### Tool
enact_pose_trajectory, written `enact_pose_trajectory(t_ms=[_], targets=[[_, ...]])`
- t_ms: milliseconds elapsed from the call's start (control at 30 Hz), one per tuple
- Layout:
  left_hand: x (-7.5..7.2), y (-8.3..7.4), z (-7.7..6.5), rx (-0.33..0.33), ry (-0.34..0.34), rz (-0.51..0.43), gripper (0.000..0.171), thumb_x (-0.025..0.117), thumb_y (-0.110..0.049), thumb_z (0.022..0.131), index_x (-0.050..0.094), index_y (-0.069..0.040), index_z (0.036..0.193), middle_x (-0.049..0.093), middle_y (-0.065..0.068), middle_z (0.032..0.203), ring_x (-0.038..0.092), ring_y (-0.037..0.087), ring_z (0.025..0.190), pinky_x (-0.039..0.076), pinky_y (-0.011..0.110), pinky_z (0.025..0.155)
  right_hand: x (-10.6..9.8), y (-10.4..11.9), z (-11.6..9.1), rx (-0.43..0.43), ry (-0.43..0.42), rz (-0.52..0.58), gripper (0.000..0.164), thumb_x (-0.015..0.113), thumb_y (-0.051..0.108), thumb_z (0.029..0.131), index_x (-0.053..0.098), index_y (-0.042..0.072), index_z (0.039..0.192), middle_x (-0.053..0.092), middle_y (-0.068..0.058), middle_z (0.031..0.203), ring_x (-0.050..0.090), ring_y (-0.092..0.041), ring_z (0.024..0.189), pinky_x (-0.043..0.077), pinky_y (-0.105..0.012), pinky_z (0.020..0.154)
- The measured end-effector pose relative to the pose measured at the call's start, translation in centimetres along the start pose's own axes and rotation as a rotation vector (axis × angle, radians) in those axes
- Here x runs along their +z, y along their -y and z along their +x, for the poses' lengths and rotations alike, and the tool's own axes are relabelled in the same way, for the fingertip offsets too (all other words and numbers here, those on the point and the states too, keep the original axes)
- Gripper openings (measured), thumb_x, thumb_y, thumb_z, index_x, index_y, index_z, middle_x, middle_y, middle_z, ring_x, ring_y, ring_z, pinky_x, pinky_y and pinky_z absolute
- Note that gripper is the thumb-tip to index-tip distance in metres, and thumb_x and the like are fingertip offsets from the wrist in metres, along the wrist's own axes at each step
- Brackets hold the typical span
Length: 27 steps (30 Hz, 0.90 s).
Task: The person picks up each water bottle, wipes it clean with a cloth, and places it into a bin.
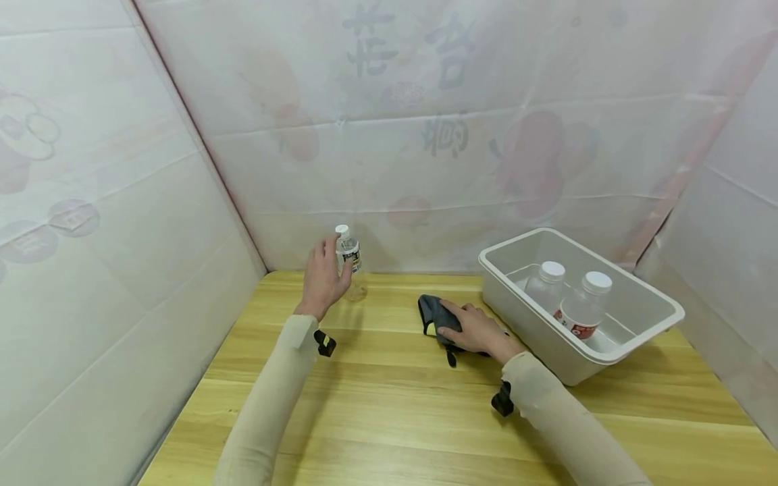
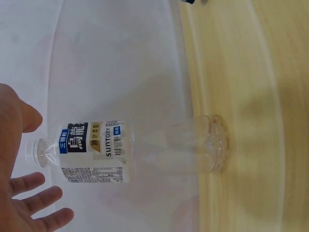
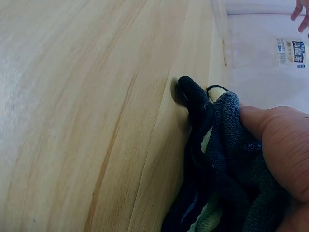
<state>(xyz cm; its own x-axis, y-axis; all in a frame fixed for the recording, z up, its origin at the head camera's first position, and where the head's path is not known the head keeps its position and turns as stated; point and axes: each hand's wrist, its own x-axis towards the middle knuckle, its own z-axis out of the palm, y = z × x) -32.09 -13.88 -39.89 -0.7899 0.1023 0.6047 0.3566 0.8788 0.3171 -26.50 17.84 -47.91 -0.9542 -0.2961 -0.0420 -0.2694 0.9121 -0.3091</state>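
A clear plastic bottle [image 2: 164, 150] with a white cap and a printed label stands upright near the back wall. My left hand [image 1: 323, 277] is held beside its upper part, thumb and fingers spread apart; in the left wrist view a gap shows between them and the bottle neck. A bunched dark grey cloth [image 1: 433, 312] with a yellow-green side and black edging lies on the table. My right hand [image 1: 477, 331] grips the cloth from above. In the right wrist view the thumb presses on its fuzzy folds; the other fingers are hidden there.
To the right stands a white plastic bin [image 1: 535, 324]. Inside it are two clear bottles with white caps, one with a red label [image 1: 577, 327]. The wood-grain table [image 1: 377, 418] meets printed sheet walls [image 1: 389, 169] at the back and sides.
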Motion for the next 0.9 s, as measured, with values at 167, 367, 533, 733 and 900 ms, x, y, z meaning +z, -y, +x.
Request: enact_pose_trajectory(t_ms=[167,367,533,733,900], targets=[[0.2,0.0,0.7,-0.007,-0.005,-0.008,0.058,0.057,-0.026,0.086,0.031,-0.014,0.137,0.049,0.018,0.115,0.051,0.031,0.094,0.046,0.041,0.075,0.0,0.3,-0.1,0.028,-0.005,-0.021,0.072,0.051,0.059,0.082,0.025,0.03,0.142,0.05,-0.023,0.123,0.051,-0.038,0.107,0.044,-0.051,0.077],[0.3,0.2,1.3,-0.044,0.026,-0.02,0.059,0.055,-0.028,0.087,0.028,-0.017,0.138,0.045,0.018,0.12,0.049,0.03,0.096,0.046,0.041,0.074,0.2,0.6,-0.2,0.038,-0.006,-0.027,0.075,0.053,0.061,0.079,0.026,0.03,0.142,0.049,-0.022,0.123,0.051,-0.038,0.107,0.044,-0.051,0.075],[0.4,0.3,1.7,-0.06,0.045,-0.018,0.06,0.053,-0.03,0.088,0.025,-0.02,0.14,0.043,0.017,0.124,0.048,0.031,0.1,0.045,0.043,0.078,0.2,0.7,-0.2,0.051,-0.012,-0.025,0.079,0.056,0.063,0.076,0.027,0.031,0.142,0.049,-0.022,0.123,0.051,-0.037,0.106,0.044,-0.051,0.075],[0.5,0.2,2.0,-0.062,0.061,-0.01,0.059,0.051,-0.031,0.089,0.024,-0.021,0.14,0.042,0.018,0.126,0.048,0.033,0.103,0.045,0.046,0.08,0.3,0.7,-0.1,0.039,-0.052,-0.015,0.077,0.062,0.058,0.074,0.031,0.03,0.14,0.052,-0.019,0.118,0.055,-0.032,0.096,0.046,-0.045,0.068],[0.6,0.2,2.1,-0.063,0.053,-0.009,0.057,0.051,-0.03,0.089,0.026,-0.02,0.139,0.042,0.018,0.125,0.048,0.032,0.103,0.046,0.045,0.079,0.0,0.8,0.1,0.015,-0.093,0.023,0.074,0.068,0.047,0.074,0.036,0.028,0.138,0.054,-0.017,0.113,0.056,-0.026,0.084,0.044,-0.038,0.063]])
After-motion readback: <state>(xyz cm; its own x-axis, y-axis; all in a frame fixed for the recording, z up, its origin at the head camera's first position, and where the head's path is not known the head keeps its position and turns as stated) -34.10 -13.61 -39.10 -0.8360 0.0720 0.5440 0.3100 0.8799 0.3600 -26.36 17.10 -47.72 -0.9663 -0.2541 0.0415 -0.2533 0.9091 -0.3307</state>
